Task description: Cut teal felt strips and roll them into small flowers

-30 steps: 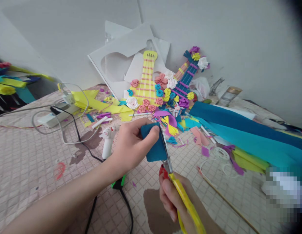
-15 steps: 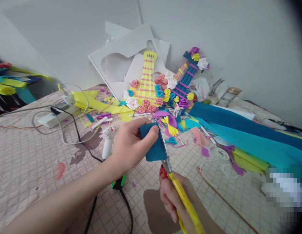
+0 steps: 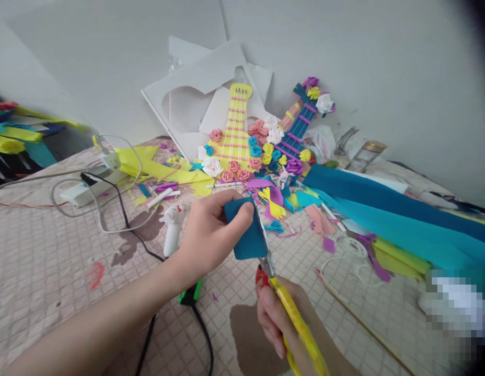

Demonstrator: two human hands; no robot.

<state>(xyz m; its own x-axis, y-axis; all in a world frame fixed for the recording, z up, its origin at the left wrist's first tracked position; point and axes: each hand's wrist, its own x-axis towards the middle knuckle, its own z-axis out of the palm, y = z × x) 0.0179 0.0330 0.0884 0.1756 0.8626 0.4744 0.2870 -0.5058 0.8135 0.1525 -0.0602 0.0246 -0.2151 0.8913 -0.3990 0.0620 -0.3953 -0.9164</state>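
My left hand (image 3: 211, 230) pinches a dark blue piece of crepe paper (image 3: 248, 243), its thumb lying across the front near the top right corner. Scissors (image 3: 295, 316) with yellow-wrapped handles and a bit of red near the pivot are in my right hand (image 3: 279, 308), fingers closed round the handles. Their blades run upward along the right edge of the blue paper, touching or nearly touching it. Behind my left hand a white glue gun (image 3: 172, 230) stands on the table.
Paper-flower guitars, one yellow (image 3: 237, 125) and one blue (image 3: 295, 136), lean at the back amid paper scraps. Blue crepe sheets (image 3: 403, 209) lie right, near a thin stick (image 3: 364, 321). A power strip (image 3: 91, 185) with trailing cables sits left on the tiled-pattern table (image 3: 120, 292).
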